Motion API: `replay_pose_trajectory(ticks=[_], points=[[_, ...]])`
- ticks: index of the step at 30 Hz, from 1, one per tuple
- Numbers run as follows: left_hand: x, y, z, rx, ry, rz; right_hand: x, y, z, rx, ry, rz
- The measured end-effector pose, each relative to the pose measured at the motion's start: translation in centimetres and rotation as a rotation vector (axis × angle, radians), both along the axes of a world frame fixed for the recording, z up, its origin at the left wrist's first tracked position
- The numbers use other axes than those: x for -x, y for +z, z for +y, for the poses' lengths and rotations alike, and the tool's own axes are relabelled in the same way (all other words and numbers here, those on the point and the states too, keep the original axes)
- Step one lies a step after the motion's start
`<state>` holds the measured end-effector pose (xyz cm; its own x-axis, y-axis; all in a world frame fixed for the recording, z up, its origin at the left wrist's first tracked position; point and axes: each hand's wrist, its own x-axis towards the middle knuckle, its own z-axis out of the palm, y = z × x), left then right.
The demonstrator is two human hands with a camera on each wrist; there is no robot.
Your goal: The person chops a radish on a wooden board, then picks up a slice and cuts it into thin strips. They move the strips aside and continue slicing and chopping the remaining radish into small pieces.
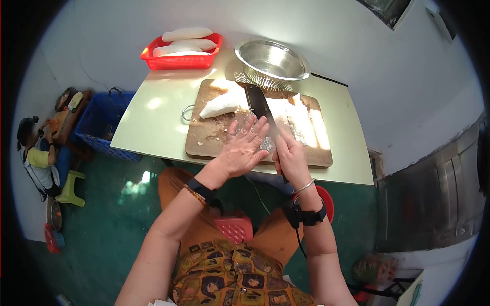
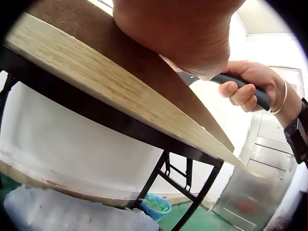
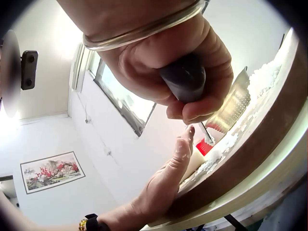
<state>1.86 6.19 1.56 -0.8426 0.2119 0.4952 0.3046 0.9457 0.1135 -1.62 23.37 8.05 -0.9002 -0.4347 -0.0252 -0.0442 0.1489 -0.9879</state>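
Observation:
My right hand [image 1: 290, 153] grips the black handle of a knife [image 1: 259, 104], whose dark blade points away over the wooden cutting board [image 1: 204, 137]. Beside the blade my left hand [image 1: 244, 148] is spread with its fingers straight; whether it touches the blade I cannot tell. A white peeled piece [image 1: 219, 105] lies left of the blade, and chopped white bits [image 1: 301, 122] cover the board's right side. In the right wrist view, the right hand [image 3: 192, 72] curls round the handle [image 3: 185, 77]. The left wrist view shows the same grip on the handle [image 2: 262, 97].
Behind the board stand a red basket [image 1: 178, 62] of long white pieces and a metal colander [image 1: 273, 58]. A blue crate [image 1: 104, 120] is left of the table [image 1: 148, 117]. A person [image 1: 38, 158] sits at far left near a green stool [image 1: 72, 188].

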Motion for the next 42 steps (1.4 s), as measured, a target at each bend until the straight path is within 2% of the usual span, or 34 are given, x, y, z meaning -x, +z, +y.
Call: replay_pose_trajectory(ticks=[8,18,21,24,27,30,32,34,37,40,42], points=[[0.2,-0.3,1.5,-0.085,0.010,-0.080,0.0,-0.5,0.4,0.170,-0.008,-0.135],[0.3,0.2,2.1,-0.201,0.112,-0.145,-0.4,0.5,1.5,0.125,0.003,-0.157],[0.6,0.4,2.1,-0.278,0.188,-0.227,-0.8,0.7,2.1,0.110,-0.014,-0.147],[0.8,1.0,2.0,-0.401,0.196,-0.271,-1.0,1.5,2.8,0.110,-0.021,-0.135],[1.2,1.4,2.3,-0.372,0.186,-0.172,-0.9,1.9,3.2,0.106,-0.028,-0.128],[1.8,2.5,2.8,-0.342,0.094,-0.157,-0.8,1.8,3.0,0.085,-0.008,-0.118],[2.3,2.2,3.0,-0.358,0.110,-0.161,-1.0,1.8,2.9,0.078,0.005,-0.106],[2.5,2.0,3.1,-0.399,0.142,-0.186,-1.1,2.2,3.2,0.069,-0.003,-0.113],[1.8,3.1,2.5,-0.478,0.216,-0.420,-1.1,2.9,3.9,0.075,-0.021,-0.118],[2.1,0.4,2.0,-0.570,0.244,-0.294,-0.9,2.9,4.2,0.088,-0.028,-0.124],[1.7,0.8,2.2,-0.674,0.181,-0.229,-0.8,2.6,4.2,0.113,-0.042,-0.152]])
